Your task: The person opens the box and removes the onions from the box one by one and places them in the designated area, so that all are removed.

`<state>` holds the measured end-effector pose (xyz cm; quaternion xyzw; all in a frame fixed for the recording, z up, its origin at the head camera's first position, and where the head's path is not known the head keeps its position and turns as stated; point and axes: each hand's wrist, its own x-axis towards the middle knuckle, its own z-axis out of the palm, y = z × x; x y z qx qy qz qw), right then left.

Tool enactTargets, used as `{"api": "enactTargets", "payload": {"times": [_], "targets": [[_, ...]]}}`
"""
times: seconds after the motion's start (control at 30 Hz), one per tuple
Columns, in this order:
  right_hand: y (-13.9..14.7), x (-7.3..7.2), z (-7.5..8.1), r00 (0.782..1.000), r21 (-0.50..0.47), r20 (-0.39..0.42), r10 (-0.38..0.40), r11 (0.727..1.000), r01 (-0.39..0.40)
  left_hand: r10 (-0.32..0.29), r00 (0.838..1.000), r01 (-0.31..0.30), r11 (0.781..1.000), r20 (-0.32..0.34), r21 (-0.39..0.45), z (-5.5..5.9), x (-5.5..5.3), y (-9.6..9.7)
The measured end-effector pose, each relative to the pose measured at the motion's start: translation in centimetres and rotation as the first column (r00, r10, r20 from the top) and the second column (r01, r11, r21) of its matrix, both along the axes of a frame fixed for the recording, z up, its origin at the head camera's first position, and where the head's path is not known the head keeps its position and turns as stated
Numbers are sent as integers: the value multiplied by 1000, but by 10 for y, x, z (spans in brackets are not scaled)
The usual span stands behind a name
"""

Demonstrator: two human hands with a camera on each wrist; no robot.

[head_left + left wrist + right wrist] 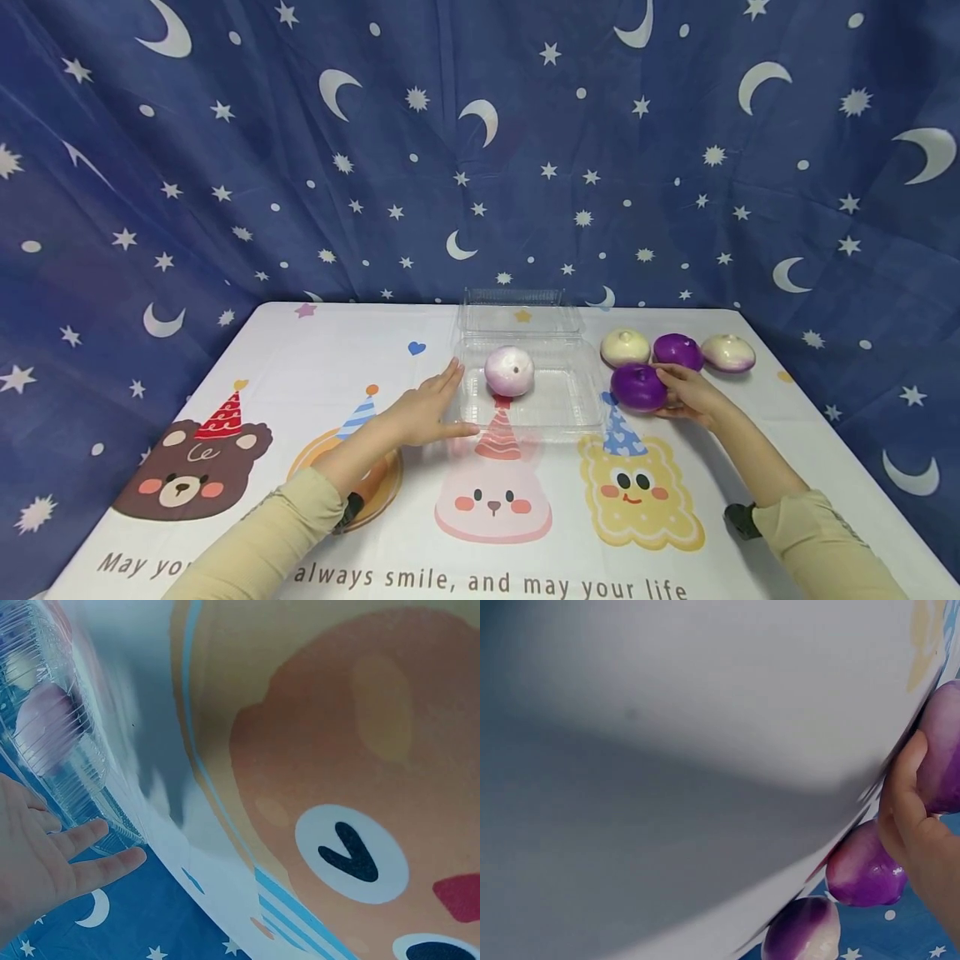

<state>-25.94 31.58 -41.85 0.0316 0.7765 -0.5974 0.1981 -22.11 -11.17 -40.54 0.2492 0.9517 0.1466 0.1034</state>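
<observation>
A clear plastic clamshell box (558,408) lies with its lid folded back, and a pale pinkish-white onion (509,372) sits in its left half. My left hand (427,408) is at the box's left side, fingers spread and thumb at the near corner. In the left wrist view the fingers of this hand (67,862) extend beside the ribbed box wall (97,761). My right hand (692,395) grips a deep purple onion (637,387) from its right side, just right of the box. The right wrist view shows fingers (907,780) against that onion (941,750).
Behind the gripped onion stand a cream onion (625,347), another purple onion (678,351) and a cream-and-purple onion (728,353), close together. A white printed tablecloth (375,525) covers the table, and a dark blue star-patterned curtain (480,167) hangs at its back edge.
</observation>
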Motion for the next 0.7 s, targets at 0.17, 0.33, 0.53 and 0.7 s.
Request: {"api": "enactTargets", "payload": {"times": [0.17,0.33,0.53,0.7], "targets": [[2,0,-1,1000,25,-12,6,1000,-6,-3,1000,3,1000,-8,3,-1,1,0],[2,0,1,1000,71,-18,-10,997,11,0,1000,0,1000,-3,8,0,0,0],[2,2,3,998,114,-48,-33,993,38,9,1000,-9,1000,17,1,0,0,0],[4,4,4,995,140,-94,-34,989,47,13,1000,-13,1000,25,-5,0,-1,-1]]}}
